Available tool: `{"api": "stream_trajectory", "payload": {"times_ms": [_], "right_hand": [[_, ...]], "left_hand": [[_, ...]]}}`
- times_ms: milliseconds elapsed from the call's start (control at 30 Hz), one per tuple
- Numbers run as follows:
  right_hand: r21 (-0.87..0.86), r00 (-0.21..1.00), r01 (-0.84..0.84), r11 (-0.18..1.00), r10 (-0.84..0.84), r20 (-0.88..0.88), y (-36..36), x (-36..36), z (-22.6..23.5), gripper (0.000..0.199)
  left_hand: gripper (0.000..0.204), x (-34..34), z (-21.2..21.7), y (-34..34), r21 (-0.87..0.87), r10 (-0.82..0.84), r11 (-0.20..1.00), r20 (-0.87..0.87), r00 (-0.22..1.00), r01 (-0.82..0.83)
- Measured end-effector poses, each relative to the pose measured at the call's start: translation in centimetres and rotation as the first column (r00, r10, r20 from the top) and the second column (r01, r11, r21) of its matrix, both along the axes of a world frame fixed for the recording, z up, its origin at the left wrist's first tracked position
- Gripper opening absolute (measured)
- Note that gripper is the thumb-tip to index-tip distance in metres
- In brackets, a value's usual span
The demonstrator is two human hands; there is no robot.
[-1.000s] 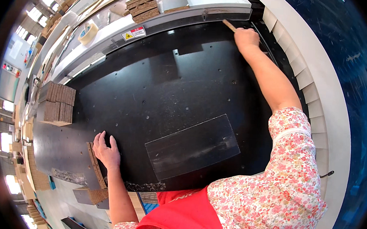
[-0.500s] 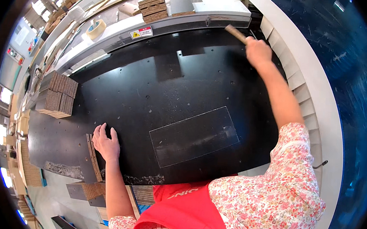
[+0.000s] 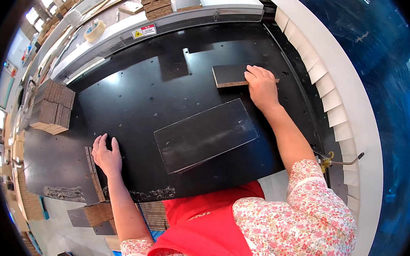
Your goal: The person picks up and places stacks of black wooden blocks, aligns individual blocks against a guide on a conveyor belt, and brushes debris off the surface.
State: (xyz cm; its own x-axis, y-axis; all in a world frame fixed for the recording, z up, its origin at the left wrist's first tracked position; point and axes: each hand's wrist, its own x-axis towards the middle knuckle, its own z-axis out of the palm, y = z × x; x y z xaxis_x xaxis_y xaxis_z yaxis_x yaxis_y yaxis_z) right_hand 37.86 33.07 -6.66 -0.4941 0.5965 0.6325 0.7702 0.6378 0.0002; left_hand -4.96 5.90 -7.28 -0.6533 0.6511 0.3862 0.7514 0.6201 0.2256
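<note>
Right hand [image 3: 262, 87] flat on small black board [image 3: 230, 75], grip open, just beyond large panel [image 3: 206, 133]; left hand [image 3: 105, 154] flat on counter [image 3: 137, 91], well left of panel, grip open, holding nothing.

Small board [image 3: 231, 75]: dark-faced rectangular piece with pale brown edges — flat on the black bench [image 3: 136, 95], far right, under the right hand's [image 3: 262, 87] fingers.
Large panel [image 3: 206, 134]: dark, rectangular, flat, skewed — mid-bench, just nearer than the small board, untouched.

One head-worn fisheye view looks steeply down, close over the black worktable [image 3: 136, 100], edges bending
</note>
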Motion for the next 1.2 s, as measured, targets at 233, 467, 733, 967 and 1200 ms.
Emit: {"api": "stream_trajectory", "payload": {"times_ms": [233,467,733,967,1200], "right_hand": [[0.0,0.998,-0.055,0.998,0.055,-0.035,0.6,-1.4,-0.3,0.023],[-0.198,0.985,-0.147,0.969,0.161,0.055,1.1,1.4,1.0,0.028],[-0.205,0.967,-0.048,0.978,0.096,0.235,-1.4,-1.1,2.1,0.025],[-0.546,0.941,-0.294,0.785,0.136,-0.311,2.7,1.8,-2.2,0.031],[-0.656,0.874,-0.172,0.735,-0.193,-0.446,-0.1,-1.6,-0.5,0.032]], "left_hand": [[0.057,-2.7,-0.7,1.1,-0.194,0.081,0.978,0.006,0.997,-0.078],[0.061,2.9,1.4,8.0,-0.183,0.23,0.96,0.086,0.969,-0.212],[0.05,1.8,1.0,6.0,-0.006,0.101,0.995,0.054,0.993,-0.101],[0.049,2.4,1.3,5.9,0.029,0.038,0.999,0.17,0.985,-0.043],[0.049,2.5,1.8,4.7,0.025,0.038,0.999,0.292,0.956,-0.047]]}}
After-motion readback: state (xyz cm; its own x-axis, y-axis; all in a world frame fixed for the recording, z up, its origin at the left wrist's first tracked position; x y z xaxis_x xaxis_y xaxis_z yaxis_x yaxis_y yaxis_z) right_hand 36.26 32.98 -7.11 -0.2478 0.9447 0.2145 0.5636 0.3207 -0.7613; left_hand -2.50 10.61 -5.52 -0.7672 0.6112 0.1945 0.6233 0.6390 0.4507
